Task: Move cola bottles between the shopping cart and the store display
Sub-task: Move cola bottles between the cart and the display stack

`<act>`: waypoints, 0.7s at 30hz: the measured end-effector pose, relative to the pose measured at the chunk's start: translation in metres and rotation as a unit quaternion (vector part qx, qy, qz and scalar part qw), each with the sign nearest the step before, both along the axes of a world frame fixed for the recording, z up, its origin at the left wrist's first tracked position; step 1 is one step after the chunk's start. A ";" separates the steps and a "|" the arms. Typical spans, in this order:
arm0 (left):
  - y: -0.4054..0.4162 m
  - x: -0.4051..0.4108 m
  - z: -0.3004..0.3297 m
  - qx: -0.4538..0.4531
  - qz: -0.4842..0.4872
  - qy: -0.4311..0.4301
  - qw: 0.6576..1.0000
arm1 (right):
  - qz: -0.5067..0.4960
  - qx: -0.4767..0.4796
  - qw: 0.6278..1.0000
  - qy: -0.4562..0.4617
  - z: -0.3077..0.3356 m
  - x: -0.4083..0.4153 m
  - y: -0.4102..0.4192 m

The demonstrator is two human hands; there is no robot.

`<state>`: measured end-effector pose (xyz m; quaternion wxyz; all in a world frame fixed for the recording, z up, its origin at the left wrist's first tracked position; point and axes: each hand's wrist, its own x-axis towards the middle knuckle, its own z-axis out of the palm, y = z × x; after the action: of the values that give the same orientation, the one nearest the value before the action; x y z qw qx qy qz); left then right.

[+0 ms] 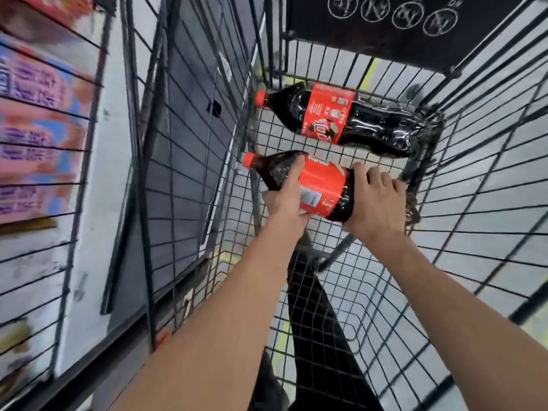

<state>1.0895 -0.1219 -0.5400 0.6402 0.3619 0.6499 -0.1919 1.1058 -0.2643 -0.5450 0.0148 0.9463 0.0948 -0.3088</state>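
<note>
In the head view, a dark plastic cola bottle with a red label (pixel 314 185) is gripped inside the wire shopping cart (pixel 474 203), the left hand (pixel 284 200) wrapped near its neck, the right hand (pixel 376 200) round its base. A second red-capped cola bottle (pixel 341 120) lies beside it toward the cart's far edge.

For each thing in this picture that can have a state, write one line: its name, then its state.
Near cola bottle: capped, on its side, gripped by both hands.
Far cola bottle: capped, lying loose in the cart.
Left hand: grips the near bottle's shoulder.
Right hand: holds its base end.
Shopping cart: holds two bottles.
</note>
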 end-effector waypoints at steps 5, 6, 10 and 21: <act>0.007 -0.028 0.052 0.067 0.049 -0.023 0.996 | -0.066 0.059 0.996 -0.016 0.053 -0.042 0.015; 0.008 -0.035 0.064 0.068 0.061 -0.027 0.995 | -0.082 0.071 0.994 -0.019 0.066 -0.053 0.018; 0.018 -0.073 0.113 0.107 0.062 -0.070 0.990 | -0.113 0.105 0.987 -0.045 0.121 -0.101 0.031; 0.066 -0.226 0.265 0.362 -0.045 -0.186 0.912 | -0.194 0.403 0.893 -0.050 0.213 -0.261 0.095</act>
<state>0.8635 -0.0563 -0.2755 0.5650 0.6272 0.5269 0.0989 0.8447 -0.1693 -0.3316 -0.4234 0.8848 0.0249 -0.1930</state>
